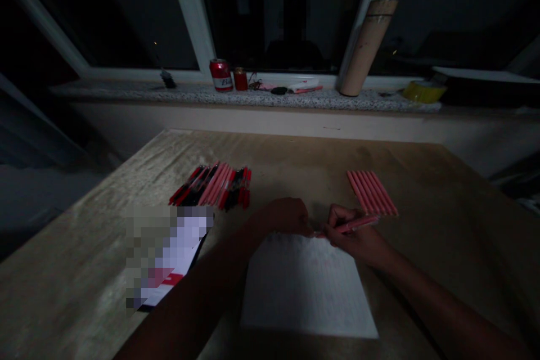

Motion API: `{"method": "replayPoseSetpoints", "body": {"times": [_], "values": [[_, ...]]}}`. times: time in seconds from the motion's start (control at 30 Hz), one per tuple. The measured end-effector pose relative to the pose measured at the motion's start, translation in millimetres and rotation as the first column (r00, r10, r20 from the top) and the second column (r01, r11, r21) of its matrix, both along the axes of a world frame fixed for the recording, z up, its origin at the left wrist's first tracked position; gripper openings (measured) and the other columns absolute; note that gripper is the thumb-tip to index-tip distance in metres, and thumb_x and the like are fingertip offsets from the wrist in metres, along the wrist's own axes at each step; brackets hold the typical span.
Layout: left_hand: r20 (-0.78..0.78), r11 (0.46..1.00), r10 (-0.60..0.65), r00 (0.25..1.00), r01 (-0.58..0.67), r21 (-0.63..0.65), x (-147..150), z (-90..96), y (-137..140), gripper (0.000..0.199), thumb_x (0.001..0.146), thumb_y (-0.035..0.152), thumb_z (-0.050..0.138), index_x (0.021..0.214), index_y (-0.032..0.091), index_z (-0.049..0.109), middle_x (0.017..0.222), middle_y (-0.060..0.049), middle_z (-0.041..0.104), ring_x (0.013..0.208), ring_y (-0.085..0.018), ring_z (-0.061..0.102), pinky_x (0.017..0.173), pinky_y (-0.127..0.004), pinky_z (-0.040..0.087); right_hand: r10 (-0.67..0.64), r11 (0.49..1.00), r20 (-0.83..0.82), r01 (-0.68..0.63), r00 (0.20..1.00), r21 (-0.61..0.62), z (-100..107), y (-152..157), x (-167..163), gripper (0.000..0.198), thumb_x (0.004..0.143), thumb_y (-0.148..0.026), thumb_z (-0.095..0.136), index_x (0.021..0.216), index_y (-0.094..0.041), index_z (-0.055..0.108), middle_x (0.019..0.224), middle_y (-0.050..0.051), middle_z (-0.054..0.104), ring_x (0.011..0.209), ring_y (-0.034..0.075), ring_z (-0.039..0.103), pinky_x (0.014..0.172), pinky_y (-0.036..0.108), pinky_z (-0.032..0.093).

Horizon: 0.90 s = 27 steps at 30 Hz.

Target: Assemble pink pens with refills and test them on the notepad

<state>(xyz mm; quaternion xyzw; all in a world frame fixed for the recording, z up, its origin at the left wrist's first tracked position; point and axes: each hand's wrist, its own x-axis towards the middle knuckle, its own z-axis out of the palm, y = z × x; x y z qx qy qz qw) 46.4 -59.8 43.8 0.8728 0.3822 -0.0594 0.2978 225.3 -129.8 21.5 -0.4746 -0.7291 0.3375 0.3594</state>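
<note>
right hand (353,240) clamps its grip on a pink pen (358,223) at the far edge of white paper (307,292) on a counter (295,166); left hand (291,216) curls by the pen's end, its grip too dark to tell.

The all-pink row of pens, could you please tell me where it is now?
In the head view, the all-pink row of pens lies on the table, right of centre, just beyond the right hand holding a pink pen.
</note>
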Motion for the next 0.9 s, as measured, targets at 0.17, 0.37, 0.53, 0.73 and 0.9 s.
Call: {"method": "replayPoseSetpoints", "body": {"times": [0.17, 0.37, 0.53, 0.73, 0.9], "values": [[-0.037, 1.0, -0.015, 0.999, 0.016, 0.011, 1.6, 1.7, 0.1, 0.031, 0.066, 0.046, 0.065, 0.066, 0.016, 0.067, 0.057, -0.001, 0.057, 0.055, -0.012, 0.052, 0.053, -0.023, 0.035, 0.003, 1.0, -0.002, -0.003, 1.0, -0.017, 0.6, -0.2, -0.7, 0.029, 0.077, -0.036, 0.06, 0.058, -0.019, 0.046, 0.048, -0.004, 0.046, 0.043, 0.008, 0.038, 0.04, 0.021, 0.025], [-0.016, 0.999, -0.033, 0.999, 0.033, 0.009, 1.9, 2.5, -0.1, 0.031, 0.067, 0.046, 0.065, 0.065, 0.015, 0.068, 0.058, -0.003, 0.058, 0.057, -0.014, 0.053, 0.056, -0.025, 0.038, 0.012, 1.0, 0.028, -0.011, 1.0, -0.015, 3.3, -0.4, -1.8, 0.028, 0.077, -0.034, 0.06, 0.058, -0.019, 0.046, 0.047, -0.004, 0.044, 0.042, 0.007, 0.037, 0.04, 0.021, 0.024], [-0.018, 1.0, -0.011, 1.0, 0.01, -0.006, 1.2, 2.0, 0.2, 0.03, 0.066, 0.045, 0.066, 0.067, 0.015, 0.069, 0.059, -0.003, 0.059, 0.057, -0.014, 0.054, 0.056, -0.026, 0.038, 0.049, 0.998, 0.011, -0.048, 0.999, -0.038, 1.6, -0.6, 0.5, 0.031, 0.077, -0.035, 0.06, 0.056, -0.02, 0.043, 0.048, -0.003, 0.048, 0.043, 0.009, 0.044, 0.041, 0.021, 0.028], [-0.051, 0.999, -0.054, 0.997, 0.054, -0.003, 1.7, 6.5, 1.5, 0.032, 0.068, 0.046, 0.063, 0.067, 0.014, 0.068, 0.057, -0.002, 0.057, 0.056, -0.012, 0.051, 0.054, -0.023, 0.035, 0.014, 0.999, 0.017, -0.013, 1.0, -0.04, -0.6, 0.2, 1.5, 0.029, 0.08, -0.035, 0.056, 0.059, -0.021, 0.042, 0.05, -0.002, 0.051, 0.046, 0.011, 0.052, 0.041, 0.021, 0.033], [-0.087, 0.997, -0.074, 0.993, 0.073, -0.012, 2.0, 9.3, 0.6, 0.033, 0.069, 0.046, 0.06, 0.069, 0.014, 0.068, 0.057, -0.002, 0.057, 0.057, -0.012, 0.052, 0.056, -0.023, 0.036, 0.051, 0.998, 0.018, -0.05, 0.999, -0.046, -3.2, -0.2, 2.4, 0.028, 0.08, -0.03, 0.055, 0.058, -0.02, 0.04, 0.051, 0.0, 0.055, 0.047, 0.011, 0.054, 0.041, 0.02, 0.035]]}}
